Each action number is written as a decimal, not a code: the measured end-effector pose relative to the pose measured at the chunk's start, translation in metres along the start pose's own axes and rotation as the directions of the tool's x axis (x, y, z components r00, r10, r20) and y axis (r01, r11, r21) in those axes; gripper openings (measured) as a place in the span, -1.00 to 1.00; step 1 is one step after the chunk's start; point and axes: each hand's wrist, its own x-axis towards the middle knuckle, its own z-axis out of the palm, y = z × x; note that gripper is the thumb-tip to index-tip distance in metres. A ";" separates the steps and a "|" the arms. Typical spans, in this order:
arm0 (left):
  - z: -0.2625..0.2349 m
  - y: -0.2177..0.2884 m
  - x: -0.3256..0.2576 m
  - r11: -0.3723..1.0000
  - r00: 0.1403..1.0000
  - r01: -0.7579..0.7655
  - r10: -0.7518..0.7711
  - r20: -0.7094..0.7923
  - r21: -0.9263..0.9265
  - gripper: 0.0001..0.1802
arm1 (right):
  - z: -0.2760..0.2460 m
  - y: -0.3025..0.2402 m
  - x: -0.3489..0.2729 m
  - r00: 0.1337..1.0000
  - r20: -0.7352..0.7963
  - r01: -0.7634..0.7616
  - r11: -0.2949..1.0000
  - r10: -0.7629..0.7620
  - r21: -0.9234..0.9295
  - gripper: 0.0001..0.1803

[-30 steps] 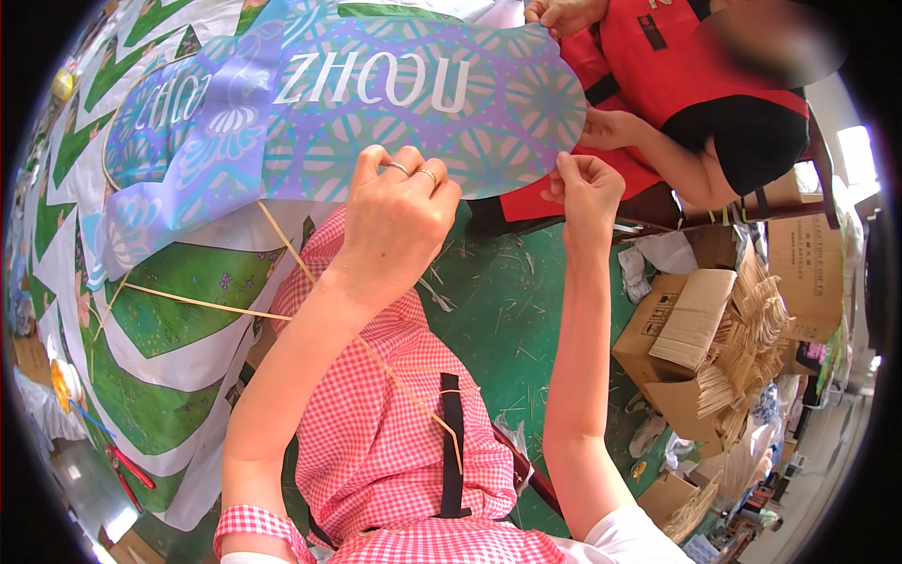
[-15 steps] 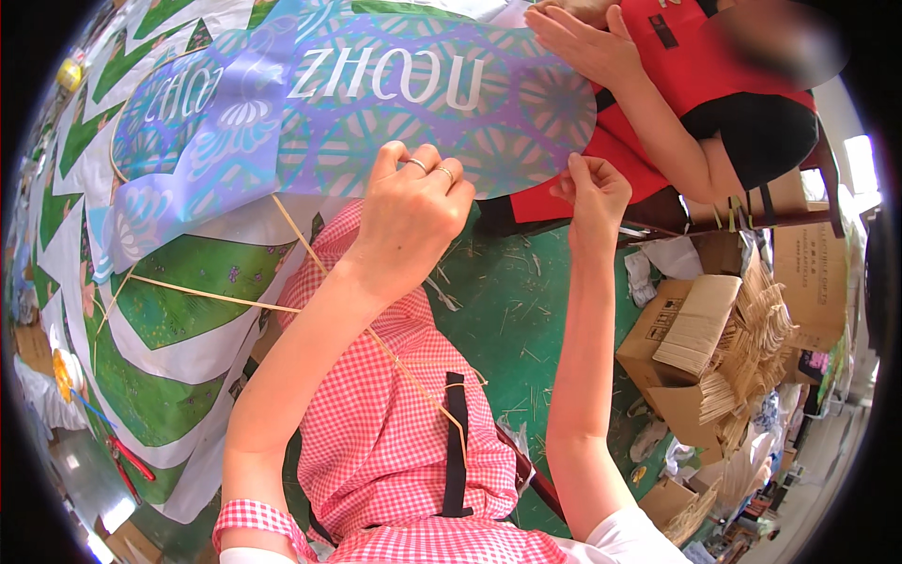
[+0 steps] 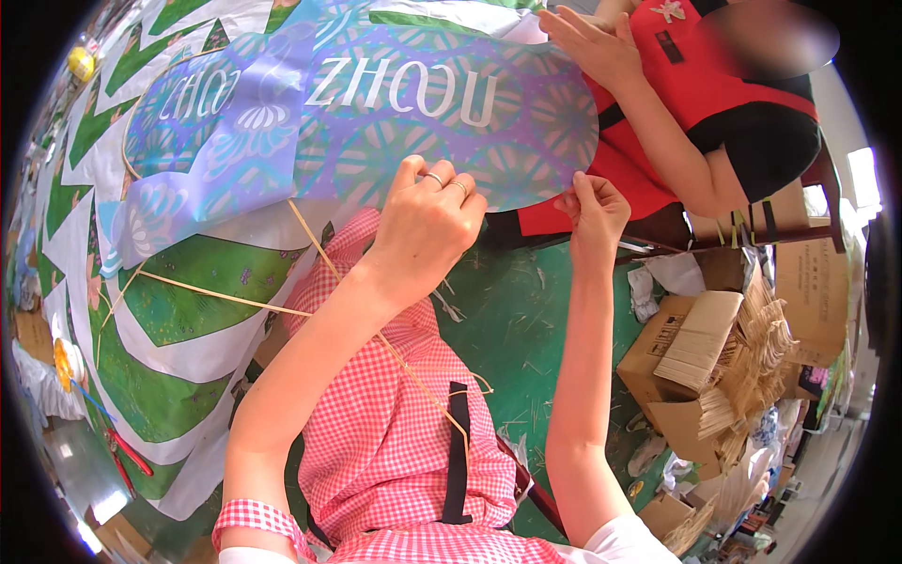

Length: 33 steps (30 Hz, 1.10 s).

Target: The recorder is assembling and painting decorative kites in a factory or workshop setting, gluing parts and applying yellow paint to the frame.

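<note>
A blue and purple printed fabric (image 3: pixel 404 150) with white lettering spreads across the table; its rounded end hangs past the table edge. My left hand (image 3: pixel 427 221), with two rings, has curled fingers pinching the fabric's near edge. Farther right, my right hand (image 3: pixel 598 209) has thumb and fingertips pressed together at the corner of the rounded end. Whether a thin strip lies inside that edge is hidden. Below my left forearm, a thin bamboo strip (image 3: pixel 315 242) slants from under the fabric down across my lap. Another thin strip (image 3: pixel 216 293) lies to the left.
A co-worker in a red apron (image 3: pixel 695 56) sits at the far right, palms together near the fabric. Green and white cloth (image 3: pixel 178 329) covers the table. Red-handled pliers (image 3: pixel 129 453) and a yellow spool (image 3: pixel 66 362) lie far left. A cardboard box (image 3: pixel 658 348) stands right on the green floor.
The fabric and both my hands sit slightly lower in view, the fabric also a little to the right. Both hands keep their pinch on the edge.
</note>
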 end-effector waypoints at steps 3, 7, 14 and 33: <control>-0.002 0.001 0.001 1.000 1.000 -0.001 0.001 0.013 0.005 -0.92 | 0.001 -0.001 0.001 1.000 -0.015 -0.001 1.000 0.002 0.022 -0.83; -0.001 0.000 0.002 1.000 1.000 -0.006 0.006 0.007 0.001 -0.92 | 0.002 0.003 0.001 1.000 -0.023 -0.004 0.999 0.005 0.045 -0.84; 0.002 0.000 0.002 1.000 1.000 -0.023 0.023 0.010 0.015 -0.91 | 0.002 0.007 0.001 1.000 0.001 0.021 0.989 -0.021 0.147 -0.86; -0.015 0.006 0.006 0.967 0.989 0.045 -0.007 0.149 -0.250 -0.44 | 0.007 0.023 0.006 1.000 -0.027 0.013 0.919 -0.002 0.394 -0.86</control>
